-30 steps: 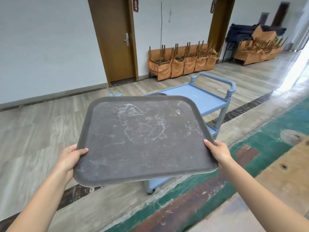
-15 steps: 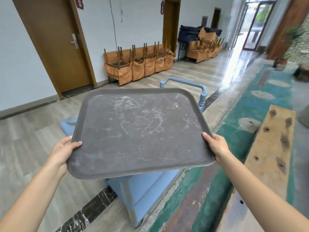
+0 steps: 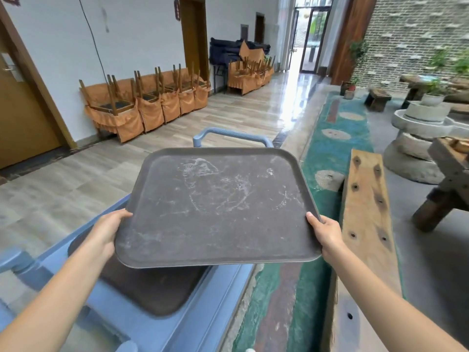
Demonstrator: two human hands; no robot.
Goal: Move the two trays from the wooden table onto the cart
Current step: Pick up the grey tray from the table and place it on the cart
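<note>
I hold a dark grey scuffed tray [image 3: 218, 207] in the air, roughly level, above the blue cart [image 3: 203, 316]. My left hand [image 3: 106, 232] grips its near left corner and my right hand [image 3: 326, 233] grips its near right corner. On the cart's top shelf lies a second dark tray [image 3: 152, 290], mostly hidden under the held one. The cart's far handle [image 3: 228, 133] shows just beyond the held tray.
A long wooden bench [image 3: 365, 224] runs along the right of the cart, across a green painted floor strip [image 3: 330, 153]. Stacked chairs with orange covers [image 3: 147, 102] line the left wall. Stone millstones [image 3: 416, 138] and a wooden table leg [image 3: 446, 196] stand at the right.
The view has turned right and I have come closer; the cart's top with the second tray is now directly under the held tray. Both hands keep their grip.
</note>
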